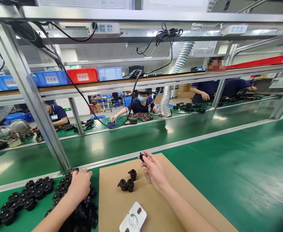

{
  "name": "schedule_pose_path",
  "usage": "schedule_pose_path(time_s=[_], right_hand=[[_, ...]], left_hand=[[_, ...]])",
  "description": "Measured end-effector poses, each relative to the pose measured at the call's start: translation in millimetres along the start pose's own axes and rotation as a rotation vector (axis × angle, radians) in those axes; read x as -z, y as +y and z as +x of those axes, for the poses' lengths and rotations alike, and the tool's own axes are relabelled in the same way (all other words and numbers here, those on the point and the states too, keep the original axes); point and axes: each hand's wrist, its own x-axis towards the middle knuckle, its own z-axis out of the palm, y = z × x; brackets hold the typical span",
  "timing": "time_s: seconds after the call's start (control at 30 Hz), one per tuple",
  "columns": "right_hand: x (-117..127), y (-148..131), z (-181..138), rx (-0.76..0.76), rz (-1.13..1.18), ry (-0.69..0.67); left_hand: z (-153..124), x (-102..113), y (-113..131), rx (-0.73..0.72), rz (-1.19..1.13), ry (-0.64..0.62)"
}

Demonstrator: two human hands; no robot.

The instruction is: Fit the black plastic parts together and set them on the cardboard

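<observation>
Picking step: left hand [79,185] reaches into the pile [35,196], grip unclear. Right hand [153,170] pinches a black part [142,157] over the cardboard [156,206]. Next, likely: set it beside the three parts [128,182].

Open green worktop [240,167] lies from 1 to 4 o'clock of the cardboard sheet [156,206]. A heap of black parts [35,193] crowds 9 o'clock; a slanted metal post [35,100] stands at 10 o'clock. Three black parts [128,182] and a white plate [133,219] occupy the sheet.
</observation>
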Motion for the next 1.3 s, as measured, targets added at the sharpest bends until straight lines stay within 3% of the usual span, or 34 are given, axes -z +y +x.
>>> schedule_pose_path(time_s=[0.17, 0.27, 0.37, 0.47, 0.63, 0.8, 1.0, 1.17, 1.3], right_hand=[[-2, 2, -5, -0.018, 0.032, -0.027], [-5, 4, -8, -0.012, 0.034, -0.04], [-8, 7, -11, -0.018, 0.046, -0.048], [-10, 11, -13, -0.038, 0.055, -0.061], [-11, 18, -15, -0.041, 0.025, -0.079], [-13, 19, -19, 0.014, -0.033, -0.107], [-19, 19, -24, 0.036, -0.081, -0.172], [-21, 25, -33, -0.003, -0.183, -0.401], [-23, 32, -37, -0.02, -0.239, -0.502]], left_hand=[[7, -4, -6, -0.002, -0.003, -0.014], [5, 5, -2, -0.008, -0.006, -0.013], [-10, 20, 16, -0.089, -0.043, 0.01], [-34, 26, 47, -0.264, -0.219, -0.056], [-65, -7, 88, -0.366, -0.557, -0.18], [-72, -44, 93, -0.297, -0.991, -0.124], [-69, -43, 93, -0.217, -1.183, -0.118], [-67, -47, 92, -0.163, -1.633, -0.135], [-67, -48, 88, -0.183, -1.74, -0.072]])
